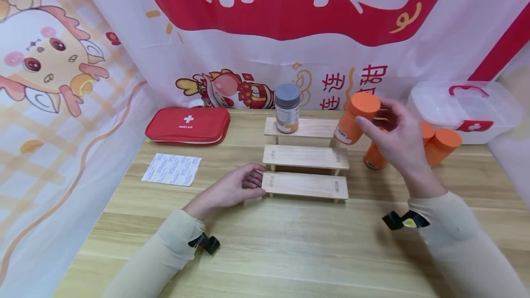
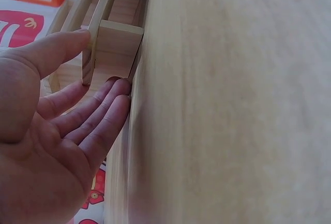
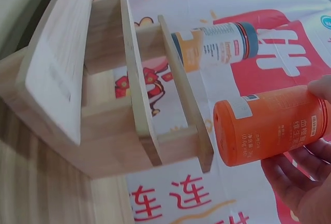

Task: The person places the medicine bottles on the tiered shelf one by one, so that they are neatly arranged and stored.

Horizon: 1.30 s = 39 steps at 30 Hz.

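Note:
A three-tier wooden stand (image 1: pixel 304 185) rests on the table. My left hand (image 1: pixel 233 187) is at the left end of its lowest tier, thumb on the board's edge (image 2: pixel 89 61) and index finger just opposite. My right hand (image 1: pixel 399 139) grips an orange bottle (image 1: pixel 352 118) by its orange cap, fingers around the neck. The bottle leans slightly beside the right end of the top tier; in the right wrist view its base (image 3: pixel 222 133) faces the tier's edge. On that tier's left part stands a bottle with a grey lid (image 1: pixel 287 109).
More orange bottles (image 1: pixel 443 146) stand on the table right of the stand, partly behind my right hand. A clear box with a red handle (image 1: pixel 463 105) is at the back right. A red first-aid pouch (image 1: pixel 188 125) and a printed white packet (image 1: pixel 171 169) lie at left.

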Available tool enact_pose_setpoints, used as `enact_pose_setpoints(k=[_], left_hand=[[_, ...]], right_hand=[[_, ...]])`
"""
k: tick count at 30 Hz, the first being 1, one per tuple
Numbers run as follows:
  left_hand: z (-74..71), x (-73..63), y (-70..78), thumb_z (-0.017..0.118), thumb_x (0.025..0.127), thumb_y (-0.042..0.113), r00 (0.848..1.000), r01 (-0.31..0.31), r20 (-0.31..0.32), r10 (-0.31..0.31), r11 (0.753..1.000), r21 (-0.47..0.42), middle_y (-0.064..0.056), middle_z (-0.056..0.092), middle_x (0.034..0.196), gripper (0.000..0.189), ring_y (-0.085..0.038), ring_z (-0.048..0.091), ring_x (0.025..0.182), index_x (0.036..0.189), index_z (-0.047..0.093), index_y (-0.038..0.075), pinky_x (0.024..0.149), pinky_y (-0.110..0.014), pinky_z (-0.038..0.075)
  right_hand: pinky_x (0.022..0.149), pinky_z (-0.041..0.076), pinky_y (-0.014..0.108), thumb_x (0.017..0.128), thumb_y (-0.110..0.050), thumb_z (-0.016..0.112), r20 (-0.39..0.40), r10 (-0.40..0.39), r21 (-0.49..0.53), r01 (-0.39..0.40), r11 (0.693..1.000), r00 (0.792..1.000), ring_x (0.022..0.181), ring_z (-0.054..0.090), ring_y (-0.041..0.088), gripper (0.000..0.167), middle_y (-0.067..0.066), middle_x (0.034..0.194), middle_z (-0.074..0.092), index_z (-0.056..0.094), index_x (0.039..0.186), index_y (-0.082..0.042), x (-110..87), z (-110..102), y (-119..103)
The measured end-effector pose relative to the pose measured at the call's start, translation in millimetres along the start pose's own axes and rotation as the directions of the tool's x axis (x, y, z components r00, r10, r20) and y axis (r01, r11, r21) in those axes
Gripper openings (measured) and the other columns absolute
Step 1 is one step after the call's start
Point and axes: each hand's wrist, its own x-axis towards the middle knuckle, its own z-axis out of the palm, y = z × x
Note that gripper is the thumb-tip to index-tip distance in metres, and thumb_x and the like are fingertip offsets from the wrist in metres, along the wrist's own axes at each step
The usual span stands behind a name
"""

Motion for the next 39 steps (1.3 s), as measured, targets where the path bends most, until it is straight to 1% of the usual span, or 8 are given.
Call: enact_pose_setpoints(k=[4,8,16,19,23,25,30,39], left_hand=[[1.3,0.8,-0.2,0.079,0.099,0.013,1.000,-0.023,0.000,0.023,1.000,-0.008,-0.011,0.069,0.134,0.058,-0.024,0.068,0.124,0.150,0.053,0.006,0.110,-0.037,0.060],[2.8,1.3,-0.4,0.078,0.099,0.012,0.999,-0.054,0.004,0.054,0.998,-0.013,-0.015,0.069,0.133,0.058,-0.025,0.068,0.123,0.150,0.052,0.002,0.109,-0.037,0.060],[2.5,1.0,1.7,0.078,0.099,0.012,0.999,-0.046,0.003,0.046,0.999,-0.007,-0.014,0.069,0.133,0.059,-0.025,0.068,0.123,0.151,0.052,0.004,0.110,-0.037,0.059],[2.6,1.4,1.5,0.078,0.099,0.011,0.999,-0.040,0.001,0.040,0.999,0.000,-0.013,0.069,0.133,0.059,-0.024,0.068,0.123,0.151,0.052,0.005,0.110,-0.036,0.059],[3.0,1.2,0.6,0.078,0.099,0.011,0.999,-0.040,-0.004,0.040,0.999,-0.001,-0.012,0.069,0.132,0.059,-0.023,0.068,0.122,0.151,0.052,0.004,0.109,-0.035,0.060],[3.1,1.1,0.5,0.078,0.099,0.011,0.999,-0.048,-0.005,0.048,0.999,-0.004,-0.013,0.069,0.132,0.058,-0.024,0.068,0.122,0.150,0.052,0.003,0.108,-0.035,0.060],[2.9,1.6,1.0,0.078,0.099,0.011,0.999,-0.033,-0.006,0.033,0.999,-0.011,-0.012,0.070,0.131,0.058,-0.023,0.068,0.121,0.150,0.052,0.006,0.108,-0.034,0.060],[2.4,-0.6,1.0,0.078,0.099,0.012,1.000,-0.014,-0.009,0.014,1.000,-0.004,-0.011,0.070,0.132,0.057,-0.022,0.068,0.122,0.150,0.053,0.007,0.108,-0.035,0.060]], right_hand=[[0.097,0.052,0.007,0.099,-0.033,0.080,0.010,0.009,-0.004,-0.009,1.000,1.000,0.116,0.060,0.008,0.064,0.008,0.145,0.063,0.056,0.154,-0.014,4.5,8.2,-4.5],[0.098,0.052,0.010,0.098,-0.036,0.080,0.019,0.014,-0.002,-0.014,1.000,1.000,0.118,0.060,0.010,0.064,0.008,0.146,0.064,0.056,0.154,-0.016,8.6,14.2,-7.4],[0.102,0.054,0.016,0.098,-0.038,0.080,0.032,-0.013,-0.004,0.013,1.000,0.999,0.119,0.061,0.013,0.064,0.009,0.144,0.066,0.057,0.154,-0.015,17.3,24.6,-12.8],[0.100,0.054,0.014,0.098,-0.037,0.080,0.041,-0.024,0.002,0.024,1.000,0.999,0.118,0.062,0.013,0.064,0.010,0.143,0.066,0.058,0.154,-0.014,21.6,28.1,-14.0],[0.099,0.055,0.013,0.099,-0.035,0.079,0.068,-0.025,-0.003,0.025,1.000,0.997,0.120,0.062,0.018,0.063,0.013,0.142,0.066,0.057,0.153,-0.011,24.9,32.1,-13.3],[0.102,0.057,0.016,0.100,-0.036,0.079,0.081,-0.017,-0.015,0.018,1.000,0.997,0.122,0.063,0.021,0.064,0.013,0.142,0.066,0.056,0.154,-0.010,25.2,33.6,-12.6],[0.109,0.058,0.028,0.099,-0.039,0.079,0.090,-0.012,-0.020,0.014,1.000,0.996,0.126,0.064,0.025,0.066,0.012,0.144,0.066,0.056,0.154,-0.010,26.2,37.0,-12.0],[0.115,0.057,0.044,0.100,-0.041,0.078,0.101,-0.011,-0.002,0.011,1.000,0.995,0.129,0.064,0.027,0.065,0.013,0.145,0.065,0.056,0.152,-0.010,27.1,42.3,-12.1]])
